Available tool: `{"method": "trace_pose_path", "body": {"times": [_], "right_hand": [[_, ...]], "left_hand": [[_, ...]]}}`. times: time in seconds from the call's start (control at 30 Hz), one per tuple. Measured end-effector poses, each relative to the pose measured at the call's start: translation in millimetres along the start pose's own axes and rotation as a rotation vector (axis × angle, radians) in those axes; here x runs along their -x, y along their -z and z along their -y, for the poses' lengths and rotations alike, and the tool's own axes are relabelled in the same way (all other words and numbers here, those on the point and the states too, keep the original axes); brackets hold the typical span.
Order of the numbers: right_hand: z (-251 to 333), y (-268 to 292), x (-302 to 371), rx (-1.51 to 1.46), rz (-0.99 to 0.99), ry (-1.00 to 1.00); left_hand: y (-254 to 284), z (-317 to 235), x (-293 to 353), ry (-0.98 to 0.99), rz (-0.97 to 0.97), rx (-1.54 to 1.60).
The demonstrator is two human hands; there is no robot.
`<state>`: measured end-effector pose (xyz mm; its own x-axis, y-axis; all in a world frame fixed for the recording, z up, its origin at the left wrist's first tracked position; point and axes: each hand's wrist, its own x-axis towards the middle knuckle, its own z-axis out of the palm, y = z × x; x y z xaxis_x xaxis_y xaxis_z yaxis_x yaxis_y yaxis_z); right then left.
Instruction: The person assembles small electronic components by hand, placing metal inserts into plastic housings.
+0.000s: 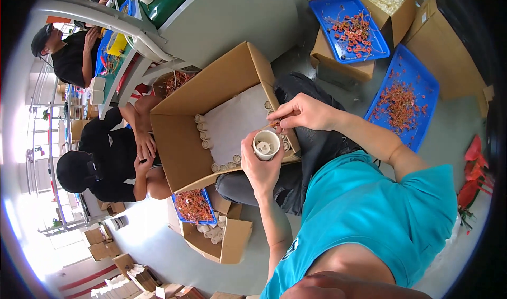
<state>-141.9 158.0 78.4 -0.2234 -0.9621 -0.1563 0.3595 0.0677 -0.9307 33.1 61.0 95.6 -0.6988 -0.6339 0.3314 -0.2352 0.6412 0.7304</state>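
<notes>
My left hand [260, 168] is wrapped round a white cup-shaped part [265, 145], its open mouth facing up and a smaller white piece showing inside. Just above its rim, the thumb and fingers of my right hand [307, 113] are closed on a small orange-red piece [275, 123] that resembles a wire; its details are too small to tell. Both hands are over the near right side of an open cardboard box [182, 159]. White paper [232, 117] covers its bottom, with several similar white parts [204, 135] along the walls.
Two blue trays [323, 15] [429, 98] of orange-red wired pieces are on the right. Another tray [211, 206] rests on a carton [236, 241] of white parts below. A co-worker [111, 161] sits at the box's left; another person [74, 56] is behind, beside a metal-framed bench [95, 8].
</notes>
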Motion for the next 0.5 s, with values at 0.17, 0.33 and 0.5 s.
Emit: {"method": "trace_pose_path", "body": {"times": [0.17, 0.33, 0.5], "right_hand": [[-1, -1, 1, 0.139, -0.026, 0.134], [-5, 3, 2, 0.087, -0.247, 0.296], [-1, -6, 1, 0.385, -0.326, 0.445]], "left_hand": [[7, -6, 5, -0.039, -0.04, -0.035], [3, -12, 20, 0.116, 0.093, 0.092], [-9, 20, 24, 0.185, 0.182, 0.282]]}}
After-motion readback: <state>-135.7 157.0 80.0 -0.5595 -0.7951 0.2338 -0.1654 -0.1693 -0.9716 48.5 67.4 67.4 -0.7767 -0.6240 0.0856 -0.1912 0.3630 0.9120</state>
